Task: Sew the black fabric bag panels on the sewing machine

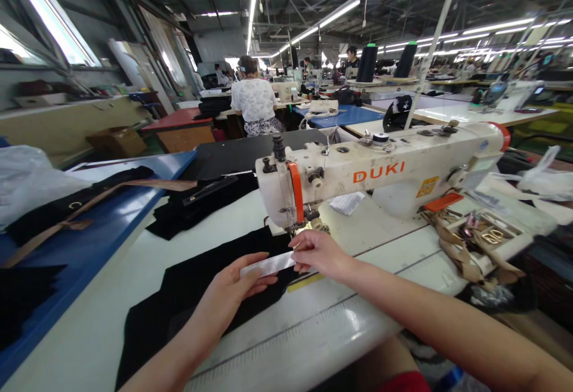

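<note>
Between my two hands stretches a short, shiny whitish strip (pixel 274 264). My left hand (pixel 239 278) pinches its left end, thumb on top and fingers beneath. At the other end, just in front of the needle area, my right hand (pixel 316 253) grips it between thumb and fingers. Under the strip, a black fabric piece (pixel 210 287) lies flat on the machine table, its far edge reaching the presser foot. The white sewing machine (pixel 380 168) with orange lettering stands right behind my hands; its needle is mostly hidden.
Black fabric pieces (pixel 206 198) lie farther left, beside a blue table (pixel 147 207) bearing a black piece with a tan strap. To the right, a tray (pixel 487 231) holds metal rings and tan straps. A folded paper (pixel 347 203) rests behind the needle. A person (pixel 254 99) sits ahead.
</note>
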Available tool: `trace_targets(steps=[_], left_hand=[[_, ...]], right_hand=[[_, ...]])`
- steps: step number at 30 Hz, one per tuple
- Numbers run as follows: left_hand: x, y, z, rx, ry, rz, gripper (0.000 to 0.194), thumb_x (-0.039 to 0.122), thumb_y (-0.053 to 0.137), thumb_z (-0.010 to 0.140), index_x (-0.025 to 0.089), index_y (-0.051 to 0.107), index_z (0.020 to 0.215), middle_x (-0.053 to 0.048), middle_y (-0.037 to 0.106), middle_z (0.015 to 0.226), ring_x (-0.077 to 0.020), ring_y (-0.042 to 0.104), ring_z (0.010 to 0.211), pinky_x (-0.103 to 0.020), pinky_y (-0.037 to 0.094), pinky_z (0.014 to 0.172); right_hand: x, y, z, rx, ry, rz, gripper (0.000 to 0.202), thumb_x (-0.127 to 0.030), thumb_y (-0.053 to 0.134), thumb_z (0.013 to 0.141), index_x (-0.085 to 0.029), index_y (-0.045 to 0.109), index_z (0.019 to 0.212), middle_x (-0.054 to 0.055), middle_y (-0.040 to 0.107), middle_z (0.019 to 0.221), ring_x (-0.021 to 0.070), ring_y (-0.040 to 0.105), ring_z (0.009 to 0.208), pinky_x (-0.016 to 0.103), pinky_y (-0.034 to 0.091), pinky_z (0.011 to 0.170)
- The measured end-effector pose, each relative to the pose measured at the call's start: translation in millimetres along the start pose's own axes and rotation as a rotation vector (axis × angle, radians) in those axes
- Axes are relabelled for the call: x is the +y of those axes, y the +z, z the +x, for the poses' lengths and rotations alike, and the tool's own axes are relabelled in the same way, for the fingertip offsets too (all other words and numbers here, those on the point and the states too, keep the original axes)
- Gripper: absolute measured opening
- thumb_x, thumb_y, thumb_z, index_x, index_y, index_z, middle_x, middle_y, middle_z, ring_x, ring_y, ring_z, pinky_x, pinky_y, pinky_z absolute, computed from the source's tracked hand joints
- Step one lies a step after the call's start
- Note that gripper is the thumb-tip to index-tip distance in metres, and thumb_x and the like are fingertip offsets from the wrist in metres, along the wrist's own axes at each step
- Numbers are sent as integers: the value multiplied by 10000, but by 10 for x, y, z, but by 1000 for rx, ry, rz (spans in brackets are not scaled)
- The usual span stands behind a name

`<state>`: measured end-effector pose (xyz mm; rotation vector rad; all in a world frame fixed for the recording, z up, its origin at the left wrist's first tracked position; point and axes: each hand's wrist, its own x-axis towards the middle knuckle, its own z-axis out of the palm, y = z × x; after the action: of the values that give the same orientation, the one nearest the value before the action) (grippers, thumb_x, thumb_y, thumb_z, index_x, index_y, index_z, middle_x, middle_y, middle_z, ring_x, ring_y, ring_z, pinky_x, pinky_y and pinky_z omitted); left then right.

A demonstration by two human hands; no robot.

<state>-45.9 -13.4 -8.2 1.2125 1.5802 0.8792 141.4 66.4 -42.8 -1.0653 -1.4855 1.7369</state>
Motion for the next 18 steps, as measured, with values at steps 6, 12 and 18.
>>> trace_targets(steps=[6,12,18], left_hand=[[-153,93,93,230,954,904,328,225,523,890,182,597,1206,-102,662,1206,-254,600,1135,-458,466,1002],[-115,196,269,141,1218,1070,263,149,421,942,134,681,978,-90,705,942,-198,649,921,-369,551,874],[-128,142,411,195,1205,1079,296,120,384,941,136,680,956,-87,692,911,-201,642,887,-362,563,837]], right_hand=[[5,-12,62,-4,30,-38,163,-103,664,757,-166,539,840,-53,616,557,105,649,507,185,541,501],[5,19,127,-5,-14,-131,134,-88,625,787,-165,548,865,-51,606,545,108,640,503,192,536,505],[12,-74,-108,137,-383,-585,168,-55,552,833,-178,626,919,30,690,816,157,653,771,300,532,759]])
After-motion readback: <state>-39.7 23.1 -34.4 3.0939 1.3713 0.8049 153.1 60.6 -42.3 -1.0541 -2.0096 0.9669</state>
